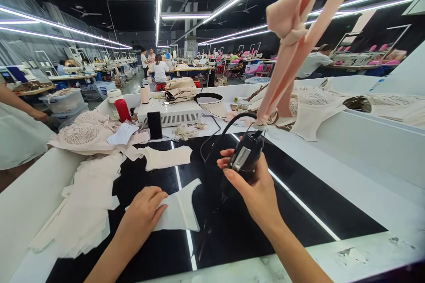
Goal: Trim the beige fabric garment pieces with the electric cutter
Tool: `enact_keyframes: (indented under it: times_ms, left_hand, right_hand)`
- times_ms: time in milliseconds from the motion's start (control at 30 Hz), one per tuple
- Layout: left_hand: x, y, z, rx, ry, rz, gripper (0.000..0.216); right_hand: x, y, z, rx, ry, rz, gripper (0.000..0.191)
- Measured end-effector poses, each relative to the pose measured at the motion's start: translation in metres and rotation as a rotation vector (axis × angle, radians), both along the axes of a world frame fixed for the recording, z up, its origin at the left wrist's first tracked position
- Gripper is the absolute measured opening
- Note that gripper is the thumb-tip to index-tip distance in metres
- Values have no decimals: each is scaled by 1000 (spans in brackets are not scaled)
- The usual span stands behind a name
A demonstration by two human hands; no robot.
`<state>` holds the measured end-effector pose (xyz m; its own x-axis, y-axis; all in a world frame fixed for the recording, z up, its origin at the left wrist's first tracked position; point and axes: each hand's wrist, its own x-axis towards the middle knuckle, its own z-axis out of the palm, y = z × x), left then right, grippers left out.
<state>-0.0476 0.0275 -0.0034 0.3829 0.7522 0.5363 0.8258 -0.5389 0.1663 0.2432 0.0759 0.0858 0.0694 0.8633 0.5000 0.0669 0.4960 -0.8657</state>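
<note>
My right hand [262,190] is wrapped around a black corded hand tool [250,152] with a silver plate on its side. This tool hangs from a knotted pink fabric strap [282,66], and its lower tip points down towards the black board. On the left, my left hand [144,210] has its fingers closed over the near-left part of a white cut fabric piece [182,208] lying on the board. Just beyond lies a second pale fabric piece [169,158], touched by neither hand.
Layered cut pieces [91,199] cover the left side of the black board [299,216]. Lace garments [86,130], a phone [154,125] and a white box-shaped machine [172,115] stand behind. A black cable [229,126] runs to the tool. A person's arm [20,101] is at far left.
</note>
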Motion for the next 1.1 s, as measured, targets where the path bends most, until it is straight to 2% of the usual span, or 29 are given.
enact_keyframes:
  times_ms: [33, 100, 200, 333, 433, 533, 733, 967, 1100]
  left_hand:
    - [10, -4, 3, -28, 4, -68, 19]
    - [31, -9, 7, -70, 30, -189, 15]
    - [52, -9, 4, -91, 82, -307, 11]
    - [62, -3, -6, -83, 159, -382, 11]
    - [64, 0, -13, -63, 184, -394, 6]
    - [66, 0, -18, -29, 207, -379, 10]
    - [72, -5, -19, 41, 157, -315, 17]
    - [70, -4, -20, -132, -156, -298, 19]
    - [68, -3, -22, -200, -246, -310, 18]
  right_hand:
    - [-2, 0, 2, 0, 3, 9, 44]
    - [-6, -2, 5, 16, -9, 5, 34]
    - [-12, -7, 7, 18, -29, 39, 35]
    - [-16, -17, 1, -5, 3, 149, 36]
    - [-20, -25, -9, 3, 68, 222, 41]
    - [-26, -31, -19, 2, 142, 259, 45]
    - [-41, -40, -31, -37, 200, 202, 48]
    - [-50, -42, -39, 18, 281, 186, 51]
    - [-56, -38, -40, 62, 333, 144, 53]
